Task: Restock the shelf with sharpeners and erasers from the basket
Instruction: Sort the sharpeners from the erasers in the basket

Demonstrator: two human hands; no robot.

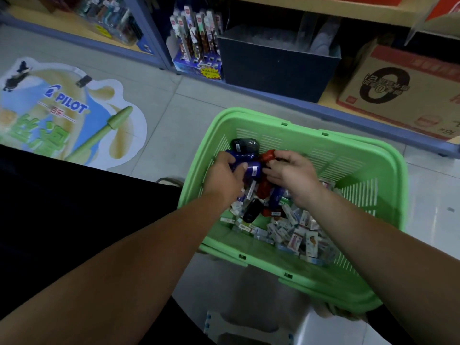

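Left grip (pixel 224 176) is down in the green basket (pixel 311 139), fingers curled round a couple of blue sharpeners (pixel 249 166) with the thumb on top, so it's clamped. Grey-black sharpener (pixel 245 145) lies loose just beyond that grip, near the far wall. Right grip (pixel 291 171) is just beside the left, fingertips pinching a red sharpener (pixel 270 155) at the top of the pile. More stock sits under my wrists: a black sharpener (pixel 252 210) and a second red sharpener (pixel 263 189). Erasers (pixel 295 231), small and boxed, cover the basket floor toward me and to the right; neither grip has any. Key geometry: the bottom shelf (pixel 328 102) lies straight ahead past the far rim, up and away from both grips, with a dark box (pixel 278 68) dead ahead and a cardboard carton (pixel 398 90) to its right. Both grips are about level, the right one slightly nearer the carton side. The blue pieces' long axis points roughly away from me, toward the shelf; the red one looks more crosswise. My read: I'm gathering a handful, then lift and carry forward. Can't tell which slot takes sharpeners, as it isn't in view. Rounded casings bunched in one grip could slip on the lift.
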